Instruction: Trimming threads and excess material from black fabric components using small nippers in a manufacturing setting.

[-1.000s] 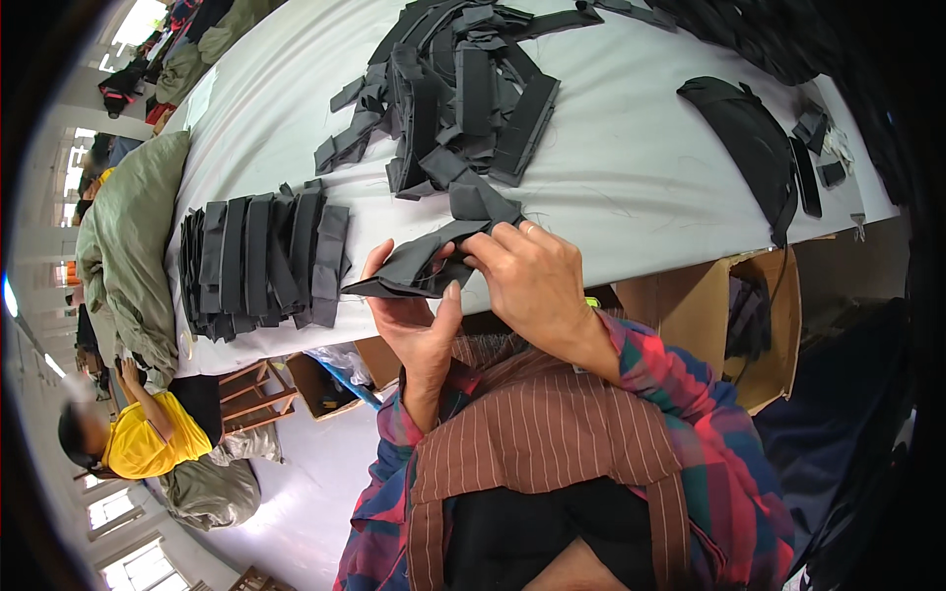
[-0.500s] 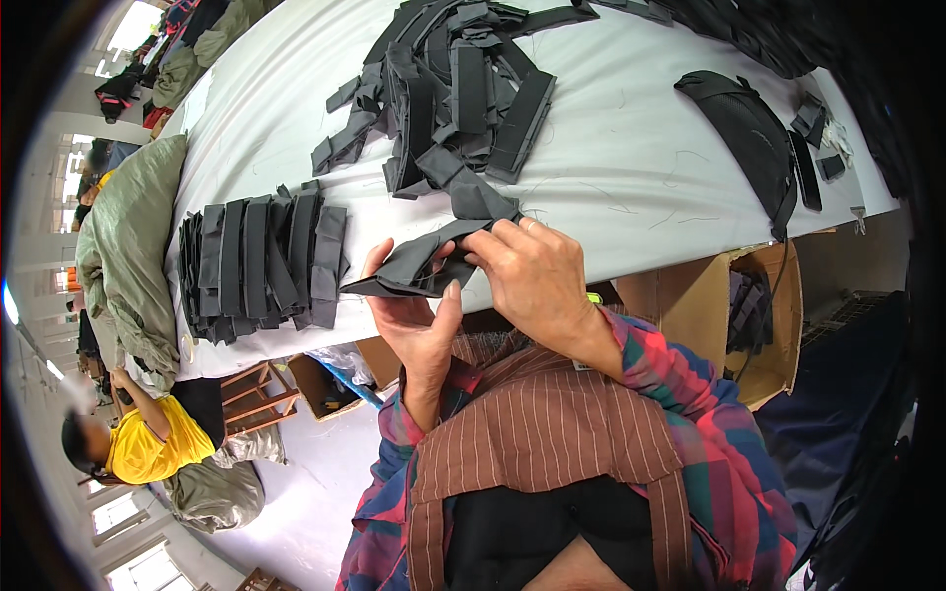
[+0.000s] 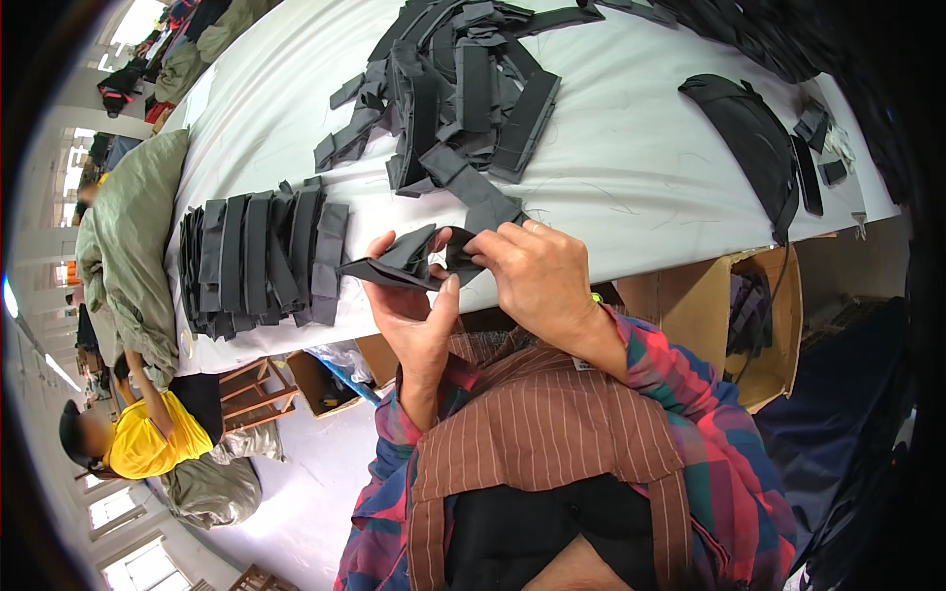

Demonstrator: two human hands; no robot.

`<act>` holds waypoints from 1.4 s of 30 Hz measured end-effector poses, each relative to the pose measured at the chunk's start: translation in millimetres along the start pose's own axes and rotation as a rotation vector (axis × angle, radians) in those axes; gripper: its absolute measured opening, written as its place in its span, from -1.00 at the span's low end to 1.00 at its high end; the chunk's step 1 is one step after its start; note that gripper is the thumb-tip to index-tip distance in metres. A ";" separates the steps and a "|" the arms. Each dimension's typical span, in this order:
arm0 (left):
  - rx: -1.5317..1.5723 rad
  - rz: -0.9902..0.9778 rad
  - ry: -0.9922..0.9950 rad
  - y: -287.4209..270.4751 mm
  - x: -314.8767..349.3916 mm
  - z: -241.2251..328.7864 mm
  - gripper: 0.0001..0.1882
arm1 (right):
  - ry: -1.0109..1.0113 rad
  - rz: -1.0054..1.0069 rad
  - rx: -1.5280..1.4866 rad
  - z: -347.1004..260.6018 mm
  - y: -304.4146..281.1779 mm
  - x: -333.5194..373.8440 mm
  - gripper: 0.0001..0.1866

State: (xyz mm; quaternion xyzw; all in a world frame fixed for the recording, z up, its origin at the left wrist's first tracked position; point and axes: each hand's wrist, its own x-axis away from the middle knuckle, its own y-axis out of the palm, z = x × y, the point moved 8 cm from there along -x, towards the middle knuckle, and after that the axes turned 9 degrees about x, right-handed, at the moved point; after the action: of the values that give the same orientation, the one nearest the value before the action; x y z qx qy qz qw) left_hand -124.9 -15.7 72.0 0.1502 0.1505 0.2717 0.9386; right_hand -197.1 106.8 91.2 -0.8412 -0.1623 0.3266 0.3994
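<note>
Near the table's front edge, a dark grey fabric strip (image 3: 389, 271) is held between my two hands. My left hand (image 3: 412, 320) grips it from below, thumb in front and fingers behind, some showing through a gap in the folded cloth. My right hand (image 3: 540, 278) pinches the strip's right end, its fingertips partly hidden in the fabric. Just beyond lies a long pile of similar grey strips (image 3: 475, 89), one of which trails down to near my right fingers. Left of my hands stands a tidy row of folded grey strips (image 3: 258, 256).
A curved black fabric piece (image 3: 744, 133) and a dark phone-like slab (image 3: 806, 175) lie at the right of the white table (image 3: 611, 128). Below the edge is an open cardboard box (image 3: 783, 325). Green cloth (image 3: 133, 236) drapes at left, near a person in yellow (image 3: 158, 438).
The strip in my hands has been opened up, showing a wider gap between its layers. Both hands stay in nearly the same place.
</note>
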 end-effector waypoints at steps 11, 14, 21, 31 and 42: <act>0.157 -0.006 -0.277 -7.9 -5.2 -18.0 -0.34 | 0.063 -0.219 -0.252 27.2 -1.6 10.3 -0.88; 0.191 -0.028 -0.305 -7.3 -2.9 -24.0 -0.44 | 0.072 -0.223 -0.295 33.9 -4.0 12.5 -0.84; 0.241 -0.011 -0.423 -7.0 5.8 -38.6 -0.41 | 0.068 -0.054 -0.425 32.6 -14.6 2.8 -0.84; 0.177 -0.075 -0.544 2.2 18.6 -53.2 -0.56 | -0.137 0.064 -0.221 11.1 1.5 -11.1 -0.80; 0.002 -0.121 -0.585 -3.6 23.7 -56.5 -0.59 | -0.019 0.108 -0.117 36.6 -14.3 -18.1 -0.88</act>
State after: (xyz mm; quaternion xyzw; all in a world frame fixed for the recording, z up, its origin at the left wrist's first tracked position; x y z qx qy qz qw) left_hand -124.6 5.9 14.5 0.2138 -0.1173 0.1604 0.9564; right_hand -235.4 126.9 92.8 -0.8673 -0.1395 0.3457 0.3298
